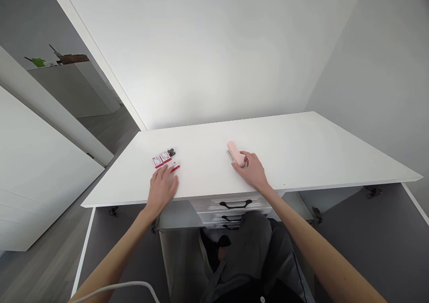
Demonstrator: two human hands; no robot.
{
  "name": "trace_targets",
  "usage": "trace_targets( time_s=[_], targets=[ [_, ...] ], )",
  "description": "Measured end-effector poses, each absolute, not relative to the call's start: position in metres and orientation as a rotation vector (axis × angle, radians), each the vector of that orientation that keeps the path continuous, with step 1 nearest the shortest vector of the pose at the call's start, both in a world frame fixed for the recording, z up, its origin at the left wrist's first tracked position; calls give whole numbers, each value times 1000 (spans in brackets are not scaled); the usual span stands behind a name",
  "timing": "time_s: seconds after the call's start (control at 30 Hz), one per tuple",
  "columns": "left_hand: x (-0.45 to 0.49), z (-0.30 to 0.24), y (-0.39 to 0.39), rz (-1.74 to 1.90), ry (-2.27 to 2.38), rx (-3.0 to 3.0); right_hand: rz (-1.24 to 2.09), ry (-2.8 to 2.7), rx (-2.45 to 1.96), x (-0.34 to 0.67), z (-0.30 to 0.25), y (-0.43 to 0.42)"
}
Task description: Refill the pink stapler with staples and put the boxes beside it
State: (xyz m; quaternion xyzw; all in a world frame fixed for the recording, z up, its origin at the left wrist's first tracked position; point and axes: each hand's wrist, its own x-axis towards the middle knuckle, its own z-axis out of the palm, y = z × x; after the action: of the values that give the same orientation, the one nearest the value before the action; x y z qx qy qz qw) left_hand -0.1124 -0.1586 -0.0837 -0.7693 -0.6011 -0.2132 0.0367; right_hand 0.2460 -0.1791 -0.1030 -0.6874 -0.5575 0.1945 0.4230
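A pink stapler (pixel 235 153) lies on the white cabinet top (pixel 295 151). My right hand (pixel 252 170) is closed around its near end, thumb on the near side and fingers on the far side. My left hand (pixel 162 187) rests on the top with its fingers stretched out. The fingertips touch a small white and red box (pixel 174 166) and partly cover it. Just beyond it lie two similar boxes, a left one (pixel 157 161) and a right one (pixel 165 156). Beside them sits a small pile of black binder clips (pixel 171 152).
Below the top are drawers with black handles (pixel 236 204). Cabinet doors stand open on the left (pixel 129 249) and right (pixel 372 236). My legs (pixel 251 249) are between them. A white cable (pixel 127 284) crosses my left forearm. A wall (pixel 234 61) rises behind the cabinet.
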Motion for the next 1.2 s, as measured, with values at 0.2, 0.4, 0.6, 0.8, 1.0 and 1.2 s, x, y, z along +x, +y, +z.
trace_targets(
  time_s=[0.2,0.4,0.6,0.8,1.0,1.2],
  targets=[
    [-51,-83,-169,-649,-1602,-2564,479,-1422,-1733,246,-105,-179],
    [3,-87,-159,-656,-1418,-2774,452,-1460,-1721,247,-107,-177],
    [36,-90,-149,-643,-1283,-2896,448,-1521,-1710,248,-108,-175],
    [41,-94,-147,-723,-1233,-2976,460,-1546,-1708,249,-109,-175],
    [-6,-90,-132,-768,-1328,-2882,493,-1474,-1664,249,-111,-176],
    [-89,-76,-103,-814,-1703,-2342,536,-1421,-1625,249,-109,-179]
  ],
)
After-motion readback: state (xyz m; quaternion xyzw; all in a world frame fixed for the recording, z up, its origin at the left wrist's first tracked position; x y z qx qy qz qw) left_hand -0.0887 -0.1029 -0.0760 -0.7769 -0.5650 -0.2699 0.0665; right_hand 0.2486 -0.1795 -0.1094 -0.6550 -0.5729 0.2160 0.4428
